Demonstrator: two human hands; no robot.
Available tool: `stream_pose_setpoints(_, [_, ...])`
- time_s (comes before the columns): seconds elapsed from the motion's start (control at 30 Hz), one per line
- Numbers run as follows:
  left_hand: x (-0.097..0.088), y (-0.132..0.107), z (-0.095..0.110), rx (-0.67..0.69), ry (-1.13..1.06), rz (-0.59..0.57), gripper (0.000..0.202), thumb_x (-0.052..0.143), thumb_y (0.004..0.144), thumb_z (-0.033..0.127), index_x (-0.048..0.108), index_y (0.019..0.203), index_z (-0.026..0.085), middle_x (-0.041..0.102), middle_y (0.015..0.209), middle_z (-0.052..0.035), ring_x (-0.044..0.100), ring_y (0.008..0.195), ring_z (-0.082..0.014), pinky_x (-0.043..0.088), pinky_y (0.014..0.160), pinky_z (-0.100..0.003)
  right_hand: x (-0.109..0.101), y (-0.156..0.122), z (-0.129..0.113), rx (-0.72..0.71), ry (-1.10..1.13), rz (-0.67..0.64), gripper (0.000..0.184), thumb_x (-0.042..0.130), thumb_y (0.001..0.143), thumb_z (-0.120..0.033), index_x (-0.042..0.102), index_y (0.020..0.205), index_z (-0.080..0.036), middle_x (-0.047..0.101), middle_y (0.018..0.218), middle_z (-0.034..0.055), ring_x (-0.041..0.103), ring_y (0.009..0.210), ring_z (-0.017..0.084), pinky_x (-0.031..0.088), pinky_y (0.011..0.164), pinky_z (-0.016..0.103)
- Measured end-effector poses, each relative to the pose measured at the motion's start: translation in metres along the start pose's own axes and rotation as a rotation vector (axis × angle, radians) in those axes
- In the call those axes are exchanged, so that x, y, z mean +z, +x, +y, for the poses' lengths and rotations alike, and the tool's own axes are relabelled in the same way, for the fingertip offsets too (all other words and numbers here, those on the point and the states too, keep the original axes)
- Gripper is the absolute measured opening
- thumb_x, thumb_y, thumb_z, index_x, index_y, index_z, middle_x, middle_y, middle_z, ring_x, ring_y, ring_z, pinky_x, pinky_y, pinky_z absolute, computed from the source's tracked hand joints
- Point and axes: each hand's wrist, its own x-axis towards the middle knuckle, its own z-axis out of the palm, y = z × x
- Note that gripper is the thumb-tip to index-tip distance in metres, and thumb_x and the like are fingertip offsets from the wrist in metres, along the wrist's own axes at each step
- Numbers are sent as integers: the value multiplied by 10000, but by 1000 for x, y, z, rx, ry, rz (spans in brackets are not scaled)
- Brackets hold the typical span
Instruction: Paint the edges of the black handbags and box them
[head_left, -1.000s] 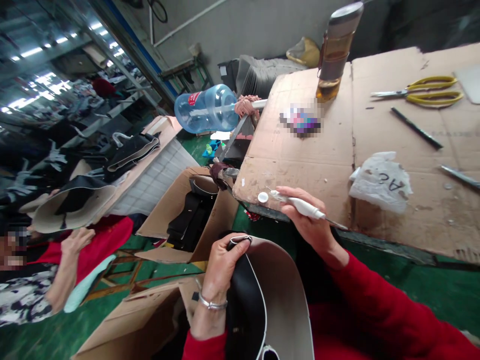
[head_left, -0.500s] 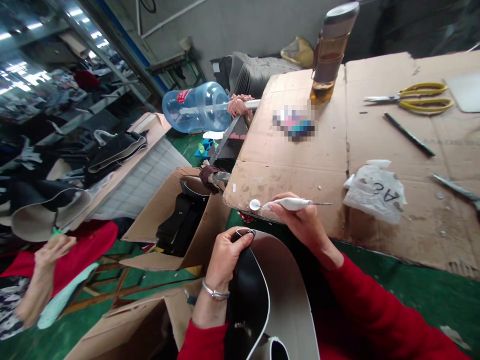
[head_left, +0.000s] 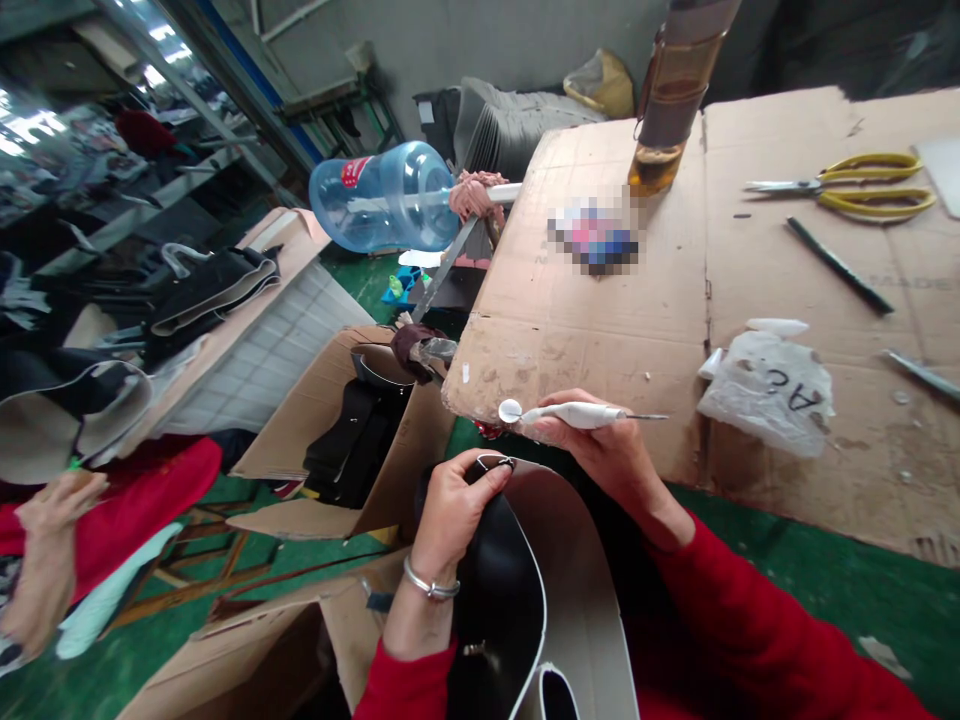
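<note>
Cardboard (head_left: 772, 265) printed "MADE" lies beyond right fingers (head_left: 559, 434) gripping a white-handled tool (head_left: 585, 414), left fingers (head_left: 489, 484) pinching black material (head_left: 501, 575).

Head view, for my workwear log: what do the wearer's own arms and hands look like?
Red sleeves cover both arms, ending near the wrists. The left hand is ungloved, with a silver-coloured bangle at its wrist; the right hand is ungloved too.

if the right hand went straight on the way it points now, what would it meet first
Probably the small white disc on the cardboard: the tip of the white-handled tool overlaps it in view, though depth is unclear.
</note>
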Motion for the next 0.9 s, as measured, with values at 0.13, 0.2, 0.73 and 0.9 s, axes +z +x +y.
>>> stream_pose_setpoints(0.13, [1, 1, 1, 14, 8, 8, 168, 821, 754, 306, 817, 849, 168, 788, 829, -47, 675, 790, -207, 491, 757, -271, 0, 1, -2, -4, 12, 23, 178, 661, 1016, -373, 754, 996, -223, 753, 906, 28, 702, 778, 193, 512, 688, 276])
stream_pose_setpoints(0.2, [1, 1, 1, 20, 6, -2, 162, 821, 756, 304, 818, 850, 171, 790, 836, -46, 676, 794, -207, 493, 764, -274, -1, 1, -2, 15, 46, 40, 188, 665, 1010, -376, 757, 983, -215, 758, 921, 36, 706, 789, 197, 521, 684, 275])
stream_pose_setpoints(0.73, [-1, -7, 3, 40, -35, -150, 159, 828, 781, 313, 819, 870, 182, 782, 863, -46, 679, 829, -218, 483, 780, -277, -14, -3, 0, 138, 440, -177, 294, 720, 956, -430, 752, 854, -157, 705, 738, 46, 653, 620, 170, 521, 553, 257])
stream_pose_setpoints(0.9, [-1, -9, 4, 41, -44, -141, 160, 832, 775, 315, 820, 864, 182, 784, 857, -44, 679, 823, -215, 487, 780, -276, -14, -1, -4, 123, 436, -194, 356, 714, 958, -446, 721, 742, -163, 716, 767, 58, 651, 627, 166, 521, 554, 255])
